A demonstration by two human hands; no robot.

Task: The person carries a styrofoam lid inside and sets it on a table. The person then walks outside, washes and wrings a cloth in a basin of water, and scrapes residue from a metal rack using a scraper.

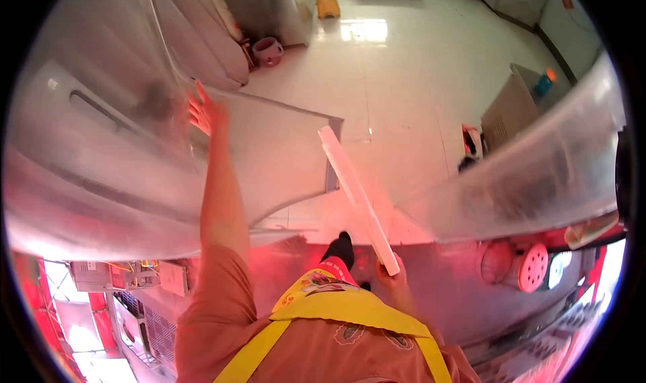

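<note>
My left hand (205, 110) is raised at the upper left with its fingers spread, against or very near a clear plastic curtain (269, 127). At the lower middle, my right hand (390, 272) is closed round the near end of a long, flat white board (356, 198), which points up and forward. A second plastic curtain (525, 174) hangs at the right. Below me, a dark shoe (342, 247) shows past the yellow apron (350, 309).
A metal cabinet (266, 10), a pink bucket (268, 51) and a yellow stool (328, 6) stand ahead on the left. To the right are a metal box (511, 110) with a blue bottle (546, 82) and a red round stool (533, 267).
</note>
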